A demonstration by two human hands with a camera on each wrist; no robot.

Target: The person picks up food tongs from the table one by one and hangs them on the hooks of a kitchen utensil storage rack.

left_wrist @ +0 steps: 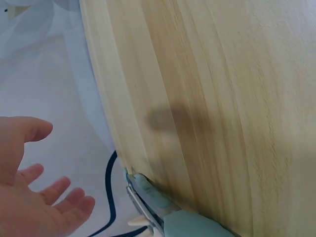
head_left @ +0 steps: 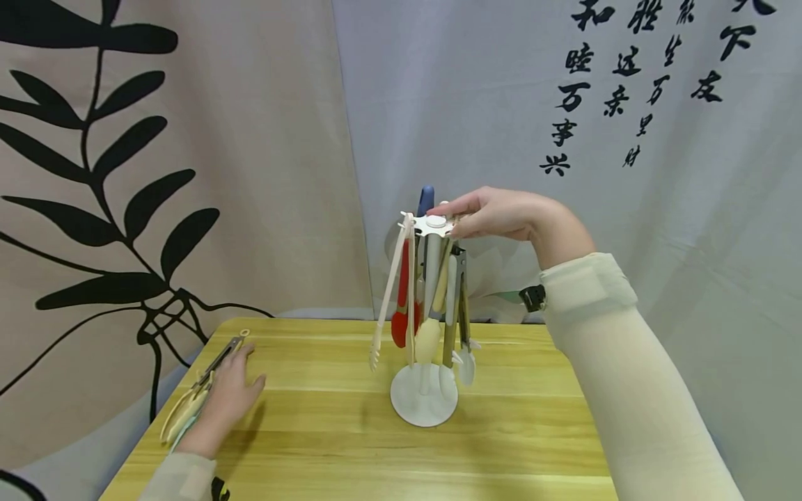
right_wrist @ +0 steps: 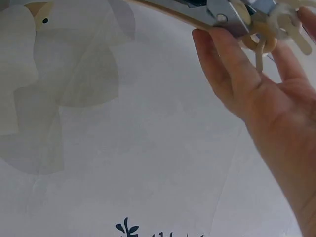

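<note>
A white utensil stand (head_left: 436,225) with a round base stands on the table. From its top hang several tools: red-handled and blue-handled ones, cream tongs (head_left: 407,292), a cream brush-like tool (head_left: 429,337) and metal-armed tongs (head_left: 462,278). My right hand (head_left: 501,212) holds the right edge of the stand's top, its fingers on the far side and thumb on the near side. In the right wrist view the fingers touch a metal hinge (right_wrist: 227,17). My left hand (head_left: 232,393), fingers spread and loose, is beside metal-armed tongs (head_left: 216,362) lying at the left table edge. Nothing is between its fingers.
The wooden table (head_left: 313,403) has its left edge close to my left hand. Pale green tool heads (left_wrist: 192,224) lie along that edge. A curtain (head_left: 269,174) with a black plant print and writing hangs behind the table.
</note>
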